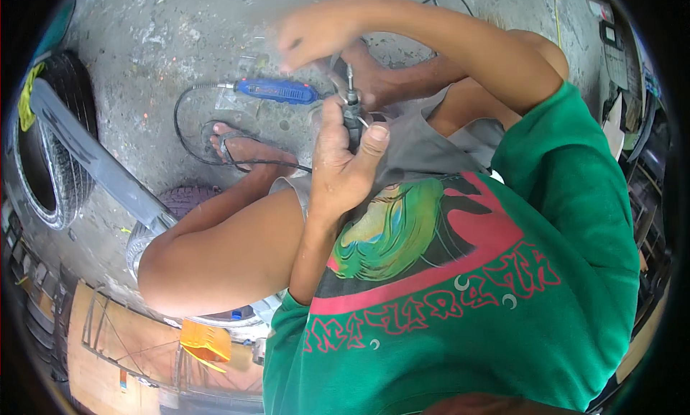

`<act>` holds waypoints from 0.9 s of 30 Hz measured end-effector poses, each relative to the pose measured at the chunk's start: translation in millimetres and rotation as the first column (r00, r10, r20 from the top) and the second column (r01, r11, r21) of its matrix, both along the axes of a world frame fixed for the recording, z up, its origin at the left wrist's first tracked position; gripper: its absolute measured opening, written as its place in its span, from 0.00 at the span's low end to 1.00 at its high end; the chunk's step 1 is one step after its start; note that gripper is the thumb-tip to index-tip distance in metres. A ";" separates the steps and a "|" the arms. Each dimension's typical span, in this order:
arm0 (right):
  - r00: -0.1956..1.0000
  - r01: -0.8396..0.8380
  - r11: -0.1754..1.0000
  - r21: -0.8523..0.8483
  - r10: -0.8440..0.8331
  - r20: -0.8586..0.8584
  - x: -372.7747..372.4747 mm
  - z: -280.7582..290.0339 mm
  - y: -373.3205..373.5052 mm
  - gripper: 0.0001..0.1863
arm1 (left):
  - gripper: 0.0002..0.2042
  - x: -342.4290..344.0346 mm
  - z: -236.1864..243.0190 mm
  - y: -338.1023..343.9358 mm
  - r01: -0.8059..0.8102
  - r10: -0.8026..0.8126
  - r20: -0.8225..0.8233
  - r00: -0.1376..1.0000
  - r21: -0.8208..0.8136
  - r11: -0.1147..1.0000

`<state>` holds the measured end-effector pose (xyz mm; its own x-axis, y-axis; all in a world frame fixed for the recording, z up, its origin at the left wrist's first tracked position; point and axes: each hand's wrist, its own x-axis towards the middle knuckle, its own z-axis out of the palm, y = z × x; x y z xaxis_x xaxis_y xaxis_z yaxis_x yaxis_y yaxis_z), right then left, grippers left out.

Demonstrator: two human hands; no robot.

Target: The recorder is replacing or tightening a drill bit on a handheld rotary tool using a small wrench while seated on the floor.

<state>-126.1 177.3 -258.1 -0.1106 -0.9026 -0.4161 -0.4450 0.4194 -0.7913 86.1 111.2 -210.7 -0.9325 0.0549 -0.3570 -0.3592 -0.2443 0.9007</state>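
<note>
My left hand [341, 160] is wrapped round a dark rotary tool handpiece [352, 119], its thumb lying along the near side. A metal chuck with a thin bit [350, 76] points away from me out of the top of the handpiece. A short thin metal pin [364, 121] shows close to the thumb tip. Beyond the bit, my right hand [316, 35] is raised and smeared by motion, so its fingers are unclear. On the concrete floor lies a blue rotary tool body [277, 91]. A black flexible shaft [177, 131] loops from its left end back toward my left wrist.
My sandalled left foot [251, 150] stands inside the shaft's loop; my right foot [370, 74] is just behind the handpiece. Tyres [75, 102] and a long grey panel [97, 153] are at the left. An orange plastic piece [205, 341] sits at lower left. Assorted items line the right edge.
</note>
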 end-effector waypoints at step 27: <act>0.754 0.615 0.775 0.148 -0.633 0.176 14.0 21.4 57.9 0.19 | 0.20 1.8 -6.8 -2.3 -0.090 0.077 -0.138 0.988 -0.090 0.992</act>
<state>-112.0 235.3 -236.7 -0.5427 -0.6276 -0.5582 0.1042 0.6091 -0.7862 87.9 108.9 -217.5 -0.9720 -0.0534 -0.2287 -0.2161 -0.1784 0.9599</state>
